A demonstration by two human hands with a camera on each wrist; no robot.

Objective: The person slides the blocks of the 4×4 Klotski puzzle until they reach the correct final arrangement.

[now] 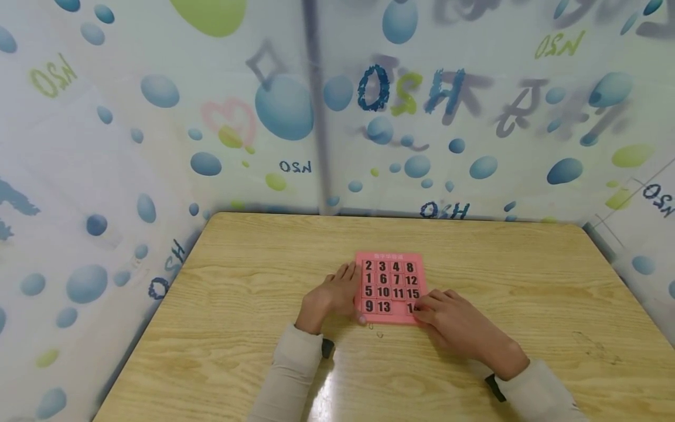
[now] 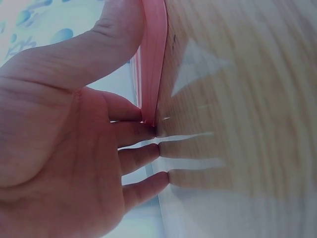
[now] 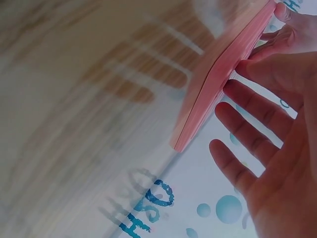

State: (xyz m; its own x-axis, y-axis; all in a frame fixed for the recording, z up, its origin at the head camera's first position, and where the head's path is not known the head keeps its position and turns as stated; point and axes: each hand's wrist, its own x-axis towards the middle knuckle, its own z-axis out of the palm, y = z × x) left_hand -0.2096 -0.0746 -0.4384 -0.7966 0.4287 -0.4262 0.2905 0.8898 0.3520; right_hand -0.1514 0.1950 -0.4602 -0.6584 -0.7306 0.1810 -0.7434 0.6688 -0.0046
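Note:
A pink number sliding puzzle (image 1: 388, 320) lies flat on the wooden table, its black-numbered tiles facing up. The bottom row shows a gap between the 13 tile (image 1: 384, 306) and the 14 tile (image 1: 411, 308). My left hand (image 1: 340, 290) rests along the puzzle's left side, fingers extended and thumb by the near-left corner; the left wrist view shows the thumb against the pink edge (image 2: 154, 49). My right hand (image 1: 456, 319) reaches in from the right, fingertips touching the 14 tile and partly covering it. Its outer fingers spread loosely in the right wrist view.
The light wooden table (image 1: 253, 252) extends around the puzzle and reflects the light. Behind it stands a white wall covering (image 1: 348, 152) with blue and green drops and lettering. Small dark marks (image 1: 596, 346) show on the table at right.

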